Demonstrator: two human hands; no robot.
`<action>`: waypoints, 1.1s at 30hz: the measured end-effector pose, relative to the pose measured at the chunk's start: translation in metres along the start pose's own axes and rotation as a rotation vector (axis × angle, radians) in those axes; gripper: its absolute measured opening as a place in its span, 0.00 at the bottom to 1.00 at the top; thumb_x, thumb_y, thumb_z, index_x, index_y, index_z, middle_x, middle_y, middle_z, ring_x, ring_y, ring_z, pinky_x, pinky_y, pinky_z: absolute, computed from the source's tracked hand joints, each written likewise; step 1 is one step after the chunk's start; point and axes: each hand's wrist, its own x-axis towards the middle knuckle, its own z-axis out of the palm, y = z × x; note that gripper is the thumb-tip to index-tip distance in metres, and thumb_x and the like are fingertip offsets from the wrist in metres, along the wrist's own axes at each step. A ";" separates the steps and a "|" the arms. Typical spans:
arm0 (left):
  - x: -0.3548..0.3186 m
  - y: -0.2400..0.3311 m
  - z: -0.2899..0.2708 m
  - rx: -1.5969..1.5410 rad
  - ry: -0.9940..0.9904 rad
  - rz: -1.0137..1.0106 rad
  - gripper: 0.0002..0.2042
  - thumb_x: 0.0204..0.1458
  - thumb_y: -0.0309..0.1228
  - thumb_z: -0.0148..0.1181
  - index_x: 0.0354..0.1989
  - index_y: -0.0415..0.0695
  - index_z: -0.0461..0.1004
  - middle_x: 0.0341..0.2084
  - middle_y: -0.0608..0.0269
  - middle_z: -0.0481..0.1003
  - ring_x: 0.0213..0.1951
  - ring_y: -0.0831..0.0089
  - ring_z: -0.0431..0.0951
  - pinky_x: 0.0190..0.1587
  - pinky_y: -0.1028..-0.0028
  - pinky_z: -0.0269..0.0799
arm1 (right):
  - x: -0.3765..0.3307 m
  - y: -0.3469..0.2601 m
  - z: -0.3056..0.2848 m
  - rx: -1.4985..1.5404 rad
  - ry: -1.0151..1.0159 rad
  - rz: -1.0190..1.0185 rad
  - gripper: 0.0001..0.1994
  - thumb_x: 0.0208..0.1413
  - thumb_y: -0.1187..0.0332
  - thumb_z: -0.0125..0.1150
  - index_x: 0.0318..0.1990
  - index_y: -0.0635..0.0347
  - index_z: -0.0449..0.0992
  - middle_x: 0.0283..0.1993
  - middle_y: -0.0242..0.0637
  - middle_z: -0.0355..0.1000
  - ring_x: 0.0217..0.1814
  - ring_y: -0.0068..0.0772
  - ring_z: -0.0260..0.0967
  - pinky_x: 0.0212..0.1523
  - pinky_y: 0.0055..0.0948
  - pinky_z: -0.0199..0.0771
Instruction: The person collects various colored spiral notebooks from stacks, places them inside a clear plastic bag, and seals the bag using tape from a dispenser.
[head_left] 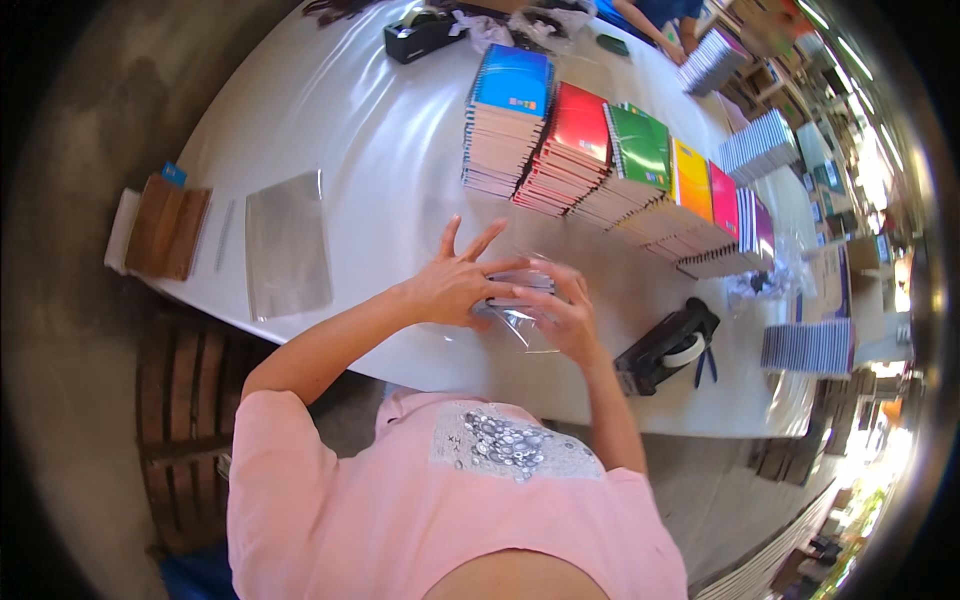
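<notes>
Hands are busy at the near edge of the white table (380, 150), where a small stack of notebooks (515, 285) is wrapped in a clear plastic sleeve (530, 325). The stack is pinned under the left hand (455, 285), fingers spread flat and open over its end, while it's gripped from the other side by the right hand (560, 310), fingers curled around stack and film. The bundle looks stiff and fairly light, but the film is probably slippery and crinkly, so it's best held by the stack's edges. Its long axis seems to run left to right, though much is hidden. Coloured notebook piles (600, 150) are lined up behind, and a black tape dispenser (665, 345) sits just beside.
</notes>
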 end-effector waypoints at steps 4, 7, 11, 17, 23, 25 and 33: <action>0.010 0.001 0.033 -0.315 0.329 -0.019 0.13 0.38 0.45 0.66 0.32 0.56 0.80 0.58 0.73 0.60 0.68 0.57 0.37 0.52 0.29 0.34 | -0.019 0.010 0.026 0.421 0.376 0.118 0.23 0.33 0.74 0.70 0.43 0.51 0.78 0.57 0.43 0.61 0.56 0.36 0.62 0.52 0.35 0.64; 0.016 0.009 0.028 -0.477 0.330 -0.146 0.10 0.36 0.41 0.69 0.26 0.52 0.81 0.56 0.65 0.61 0.67 0.57 0.44 0.58 0.38 0.40 | -0.011 0.018 0.017 0.713 0.498 0.352 0.28 0.34 0.73 0.72 0.49 0.55 0.73 0.59 0.44 0.59 0.57 0.33 0.60 0.52 0.32 0.64; 0.037 -0.006 0.046 -0.896 0.578 -0.130 0.08 0.34 0.37 0.72 0.24 0.51 0.82 0.53 0.61 0.62 0.60 0.59 0.59 0.56 0.56 0.58 | 0.002 -0.005 0.014 0.883 0.200 0.443 0.52 0.33 0.71 0.75 0.67 0.51 0.45 0.54 0.46 0.61 0.56 0.34 0.60 0.50 0.30 0.65; 0.048 -0.009 0.045 -0.914 0.576 -0.240 0.18 0.32 0.35 0.73 0.35 0.48 0.80 0.50 0.57 0.63 0.46 0.66 0.73 0.45 0.69 0.69 | 0.019 -0.004 0.028 0.807 0.243 0.782 0.59 0.34 0.69 0.75 0.68 0.50 0.32 0.41 0.39 0.62 0.47 0.29 0.61 0.46 0.30 0.67; 0.023 -0.012 0.049 -1.167 0.429 -0.247 0.52 0.34 0.35 0.73 0.66 0.47 0.41 0.48 0.47 0.69 0.42 0.62 0.74 0.46 0.69 0.69 | 0.018 0.020 0.024 0.967 0.121 0.868 0.44 0.42 0.75 0.67 0.67 0.52 0.46 0.34 0.33 0.65 0.39 0.26 0.65 0.43 0.25 0.67; 0.016 -0.003 0.041 -1.206 0.385 -0.416 0.52 0.35 0.34 0.72 0.66 0.47 0.38 0.45 0.44 0.72 0.44 0.60 0.74 0.49 0.69 0.67 | 0.023 0.018 0.019 1.144 0.106 0.913 0.40 0.43 0.76 0.65 0.65 0.56 0.51 0.35 0.34 0.68 0.39 0.27 0.66 0.42 0.24 0.67; 0.030 -0.005 0.057 -1.219 0.450 -0.457 0.46 0.35 0.30 0.70 0.64 0.40 0.47 0.45 0.47 0.72 0.44 0.64 0.74 0.48 0.71 0.68 | 0.019 0.057 0.018 1.248 -0.080 1.006 0.17 0.45 0.78 0.61 0.45 0.70 0.74 0.41 0.41 0.74 0.39 0.25 0.71 0.41 0.22 0.68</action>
